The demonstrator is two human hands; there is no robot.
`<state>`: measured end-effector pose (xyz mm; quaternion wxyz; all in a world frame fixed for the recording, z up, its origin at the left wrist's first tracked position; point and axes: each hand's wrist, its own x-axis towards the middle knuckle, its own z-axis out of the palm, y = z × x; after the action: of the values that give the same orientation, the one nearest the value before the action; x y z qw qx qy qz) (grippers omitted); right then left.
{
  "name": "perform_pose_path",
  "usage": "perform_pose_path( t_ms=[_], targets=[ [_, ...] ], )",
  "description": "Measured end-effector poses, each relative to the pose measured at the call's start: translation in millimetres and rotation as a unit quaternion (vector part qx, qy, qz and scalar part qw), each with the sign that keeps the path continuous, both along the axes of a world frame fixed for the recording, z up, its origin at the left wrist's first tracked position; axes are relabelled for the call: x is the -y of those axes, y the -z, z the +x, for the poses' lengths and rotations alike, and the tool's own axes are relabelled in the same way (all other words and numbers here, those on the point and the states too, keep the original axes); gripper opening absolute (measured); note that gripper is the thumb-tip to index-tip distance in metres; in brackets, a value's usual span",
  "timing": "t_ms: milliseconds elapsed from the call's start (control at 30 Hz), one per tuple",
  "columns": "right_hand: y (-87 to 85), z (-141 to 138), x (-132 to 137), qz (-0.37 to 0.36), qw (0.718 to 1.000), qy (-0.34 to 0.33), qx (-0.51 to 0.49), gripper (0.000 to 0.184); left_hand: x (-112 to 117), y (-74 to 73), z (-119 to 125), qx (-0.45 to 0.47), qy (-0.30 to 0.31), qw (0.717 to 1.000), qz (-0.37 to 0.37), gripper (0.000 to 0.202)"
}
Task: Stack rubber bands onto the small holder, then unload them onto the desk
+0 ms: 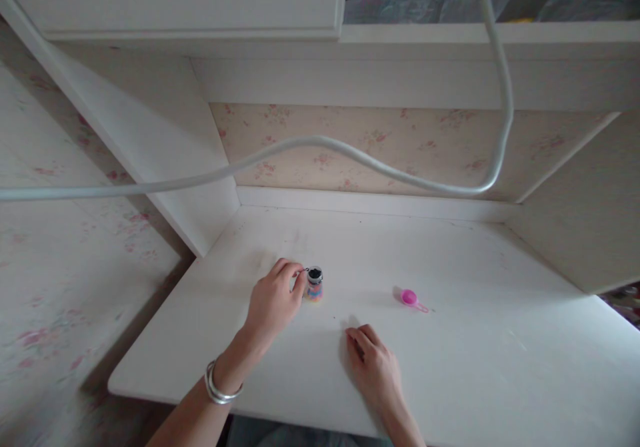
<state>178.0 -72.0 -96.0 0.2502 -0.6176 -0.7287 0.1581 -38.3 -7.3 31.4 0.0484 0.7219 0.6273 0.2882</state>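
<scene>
The jar (315,291) stands upright on the desk (465,374), probably light, stiff, smooth and easily tipped; its sides below the rim look the best hold. Just left of it, the left hand (274,299) has its grip pinched on a thin dark bit (307,270), likely light. Nearer and right of the jar, the right hand (375,368) curls; I cannot tell whether its grip holds anything.
</scene>
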Motion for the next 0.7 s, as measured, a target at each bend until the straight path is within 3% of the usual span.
perform_pose_path(
  t_ms=[300,567,700],
  targets=[
    [-2.1,1,0,-0.012,1.000,-0.005,-0.018,0.028,-14,-0.2,15,-0.088,-0.009,0.996,-0.012,0.018],
    [-2.5,2,0,-0.009,1.000,-0.003,-0.030,0.029,-9,2.2,2,-0.014,0.017,1.000,-0.001,0.020],
    [-3.1,1,0,-0.013,1.000,-0.002,-0.026,0.030,-3,13.0,-12,0.043,0.008,0.999,0.016,0.022]
  ],
)
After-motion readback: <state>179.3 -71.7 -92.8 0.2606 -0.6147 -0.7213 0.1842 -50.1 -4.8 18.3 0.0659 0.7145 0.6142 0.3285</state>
